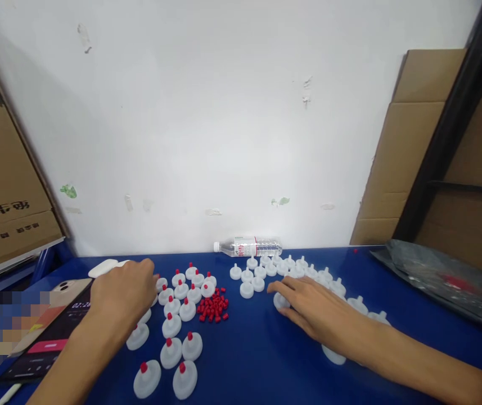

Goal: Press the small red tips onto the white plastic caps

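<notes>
My left hand is closed, its fingers curled at the left side of a group of white round caps with red tips. A red tip shows right by its fingertips, but what the fingers hold is hidden. Small loose red caps lie in a pile right of that group. My right hand reaches in from the right, thumb and fingers around a white nozzle cap that stands on the table. More white nozzle caps without red tips stand behind and beside this hand, some hidden under the forearm.
A clear plastic bottle lies against the wall at the back of the blue table. Phones and a white object lie at the left. A plastic bag rests at the right. Cardboard stands at both sides.
</notes>
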Available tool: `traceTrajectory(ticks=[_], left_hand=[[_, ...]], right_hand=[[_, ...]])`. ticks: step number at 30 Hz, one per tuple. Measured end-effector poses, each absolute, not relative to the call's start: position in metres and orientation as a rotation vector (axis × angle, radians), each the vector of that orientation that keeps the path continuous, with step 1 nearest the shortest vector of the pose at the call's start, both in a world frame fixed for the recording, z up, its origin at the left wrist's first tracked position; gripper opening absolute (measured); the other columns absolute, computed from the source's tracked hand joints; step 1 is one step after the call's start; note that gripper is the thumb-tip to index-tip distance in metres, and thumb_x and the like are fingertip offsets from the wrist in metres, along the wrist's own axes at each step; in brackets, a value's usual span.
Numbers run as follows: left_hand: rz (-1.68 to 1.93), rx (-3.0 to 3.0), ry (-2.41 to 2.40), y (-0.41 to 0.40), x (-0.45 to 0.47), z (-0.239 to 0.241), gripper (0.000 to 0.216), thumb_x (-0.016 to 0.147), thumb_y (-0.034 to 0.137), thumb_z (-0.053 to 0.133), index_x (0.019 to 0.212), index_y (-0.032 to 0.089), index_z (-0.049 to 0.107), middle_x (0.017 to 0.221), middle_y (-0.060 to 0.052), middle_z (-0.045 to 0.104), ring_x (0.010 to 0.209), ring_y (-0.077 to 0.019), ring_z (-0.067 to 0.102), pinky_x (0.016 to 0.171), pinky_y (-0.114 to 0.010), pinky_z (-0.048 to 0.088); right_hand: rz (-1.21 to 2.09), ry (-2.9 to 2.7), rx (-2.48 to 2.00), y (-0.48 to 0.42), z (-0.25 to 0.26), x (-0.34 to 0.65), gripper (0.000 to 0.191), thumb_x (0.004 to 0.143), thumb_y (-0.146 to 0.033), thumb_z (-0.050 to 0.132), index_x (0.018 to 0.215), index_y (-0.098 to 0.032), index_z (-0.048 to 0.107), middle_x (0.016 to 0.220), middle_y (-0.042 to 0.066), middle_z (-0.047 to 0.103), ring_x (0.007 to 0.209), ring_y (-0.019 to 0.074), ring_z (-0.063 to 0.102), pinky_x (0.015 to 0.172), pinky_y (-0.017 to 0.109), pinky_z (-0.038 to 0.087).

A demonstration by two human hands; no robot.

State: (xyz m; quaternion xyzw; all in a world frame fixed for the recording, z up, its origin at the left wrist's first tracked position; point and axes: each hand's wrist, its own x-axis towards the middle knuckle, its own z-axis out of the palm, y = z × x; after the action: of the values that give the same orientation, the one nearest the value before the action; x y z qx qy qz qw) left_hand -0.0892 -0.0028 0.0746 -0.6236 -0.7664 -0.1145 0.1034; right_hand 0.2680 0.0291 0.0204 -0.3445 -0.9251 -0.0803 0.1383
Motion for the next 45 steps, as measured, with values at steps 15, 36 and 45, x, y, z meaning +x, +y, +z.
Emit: traceTrajectory(ticks=[15, 36, 45], left_hand=[[-0.223, -2.681, -1.753, 0.002, -0.009, 0.039, 0.011, 0.087, 0.014, 0.067, 0.088, 0.022, 0.074, 0.096, -0.007, 0.069, 0.092, -0.0249, 0.066, 0.073, -0.032, 0.046], [-0.738, -2.74, -1.36, -0.012, 0.02, 0.039, 0.018, 0.086, 0.012, 0.057, 0.09, 0.022, 0.072, 0.074, 0.0, 0.069, 0.064, -0.0157, 0.061, 0.061, -0.028, 0.039], [-0.88, -2.823, -1.141, -0.013, 0.021, 0.031, 0.014, 0.095, 0.016, 0.063, 0.103, 0.024, 0.071, 0.088, 0.0, 0.073, 0.076, -0.0171, 0.066, 0.066, -0.029, 0.046]], right_hand=[[0.125, -2.617, -0.929, 0.016, 0.033, 0.265, 0.039, 0.098, -0.015, 0.058, 0.135, -0.024, 0.051, 0.117, 0.01, 0.069, 0.103, 0.0262, 0.07, 0.086, 0.039, 0.058], [0.234, -2.649, -0.858, 0.004, 0.035, 0.261, 0.055, 0.097, -0.012, 0.058, 0.145, -0.035, 0.044, 0.116, 0.002, 0.059, 0.08, 0.0161, 0.066, 0.072, 0.032, 0.053], [0.291, -2.537, -0.823, 0.005, 0.027, 0.262, 0.051, 0.099, -0.02, 0.06, 0.144, -0.032, 0.04, 0.118, 0.004, 0.069, 0.092, 0.0224, 0.071, 0.077, 0.036, 0.058]])
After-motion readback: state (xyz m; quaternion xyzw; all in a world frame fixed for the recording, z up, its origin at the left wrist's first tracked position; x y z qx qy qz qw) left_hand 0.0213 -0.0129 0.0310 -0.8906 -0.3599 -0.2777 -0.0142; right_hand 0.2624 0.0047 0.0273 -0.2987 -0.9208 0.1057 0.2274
